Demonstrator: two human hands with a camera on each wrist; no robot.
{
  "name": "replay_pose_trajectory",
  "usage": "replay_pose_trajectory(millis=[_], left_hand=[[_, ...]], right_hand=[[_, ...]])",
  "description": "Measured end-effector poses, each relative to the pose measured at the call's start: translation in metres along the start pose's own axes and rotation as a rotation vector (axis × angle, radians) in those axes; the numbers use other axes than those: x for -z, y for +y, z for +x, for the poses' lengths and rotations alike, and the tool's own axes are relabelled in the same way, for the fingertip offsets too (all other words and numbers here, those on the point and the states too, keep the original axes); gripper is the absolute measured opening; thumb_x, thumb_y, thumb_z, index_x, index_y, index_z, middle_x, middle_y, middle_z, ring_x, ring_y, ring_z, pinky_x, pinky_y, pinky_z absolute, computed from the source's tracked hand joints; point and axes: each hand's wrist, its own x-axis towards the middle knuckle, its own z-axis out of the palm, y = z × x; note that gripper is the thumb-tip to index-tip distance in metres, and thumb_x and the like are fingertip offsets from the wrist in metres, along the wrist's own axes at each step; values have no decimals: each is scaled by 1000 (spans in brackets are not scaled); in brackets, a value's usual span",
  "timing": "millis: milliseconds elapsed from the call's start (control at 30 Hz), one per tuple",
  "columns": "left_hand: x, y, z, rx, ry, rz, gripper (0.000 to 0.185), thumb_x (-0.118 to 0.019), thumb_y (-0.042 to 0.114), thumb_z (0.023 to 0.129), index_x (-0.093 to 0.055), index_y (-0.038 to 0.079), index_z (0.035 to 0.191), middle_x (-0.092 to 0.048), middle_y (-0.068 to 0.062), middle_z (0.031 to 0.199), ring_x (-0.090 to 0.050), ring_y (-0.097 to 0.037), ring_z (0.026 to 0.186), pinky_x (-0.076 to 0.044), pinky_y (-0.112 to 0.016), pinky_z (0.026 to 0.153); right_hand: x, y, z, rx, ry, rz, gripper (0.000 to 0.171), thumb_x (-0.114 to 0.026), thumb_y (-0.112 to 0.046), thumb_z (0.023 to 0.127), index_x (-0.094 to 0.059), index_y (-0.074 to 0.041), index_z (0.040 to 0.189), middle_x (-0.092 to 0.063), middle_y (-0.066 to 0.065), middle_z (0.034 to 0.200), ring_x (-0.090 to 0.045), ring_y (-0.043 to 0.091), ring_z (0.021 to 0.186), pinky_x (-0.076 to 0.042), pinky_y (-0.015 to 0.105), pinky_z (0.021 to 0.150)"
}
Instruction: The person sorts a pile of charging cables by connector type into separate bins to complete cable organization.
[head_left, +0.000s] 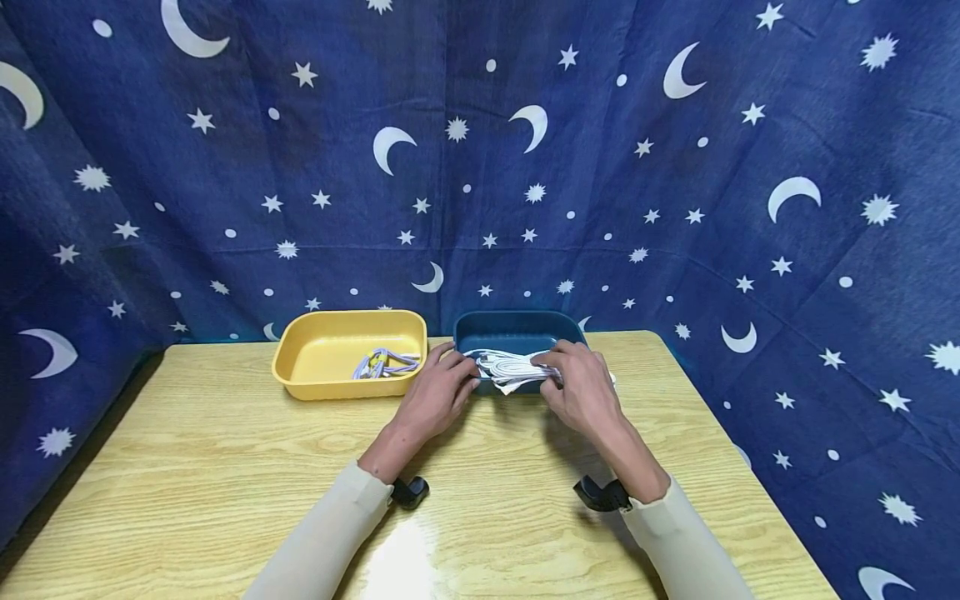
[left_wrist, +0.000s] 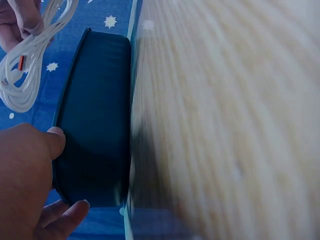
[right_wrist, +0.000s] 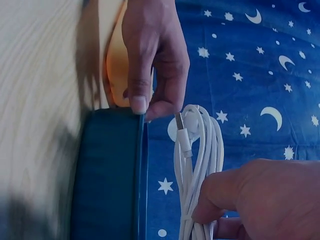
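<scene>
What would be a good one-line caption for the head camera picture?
Right hand lifts a coiled white cable over a blue tray steadied by the left hand.

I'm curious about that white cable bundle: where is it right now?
In the head view, the white cable bundle hangs over the blue tray, gripped by the right hand, while the left hand holds the tray's rim.

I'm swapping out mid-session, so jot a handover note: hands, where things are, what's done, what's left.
Left hand: grips the near-left rim of the dark blue tray, thumb on its outer wall.
Right hand: holds a coiled bundle of white USB cables over that tray.
Yellow tray, left of the blue one on the wooden table, already contains a purple cable bundle.
Left: the white bundle is not yet put down anywhere.
</scene>
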Motion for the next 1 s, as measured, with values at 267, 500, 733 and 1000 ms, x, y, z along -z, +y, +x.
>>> replay_pose_trajectory(millis=[267,500,733,1000], left_hand=[[1,-1,-1,10,-3,1,5,-68,18,104,-71,14,103,-68,-5,105,-54,-40,135,-34,-47,123],[1,-1,-1,16,-10,2,5,-68,18,104,-71,13,104,-68,-5,105,-54,-40,136,-34,-47,123],[3,0,0,38,-18,-5,5,-68,18,104,-70,14,104,-68,-5,105,-53,-41,137,-34,-47,124],[0,1,0,34,-23,-12,5,-69,17,104,-71,13,104,-68,-5,106,-54,-44,137,-35,-49,123]], right_hand=[[-7,3,16,3,26,-9,36,-67,-3,77,-84,-11,107,-73,5,93,-62,28,85,-43,49,74],[-19,7,28,-42,23,-1,38,-64,-1,79,-84,-12,109,-72,6,95,-60,28,84,-40,48,74],[-30,12,40,-67,18,-14,39,-65,0,80,-84,-12,111,-72,7,97,-61,30,87,-42,48,75],[-44,18,50,-80,12,-8,38,-63,1,80,-85,-11,110,-71,10,96,-61,33,86,-48,49,76]])
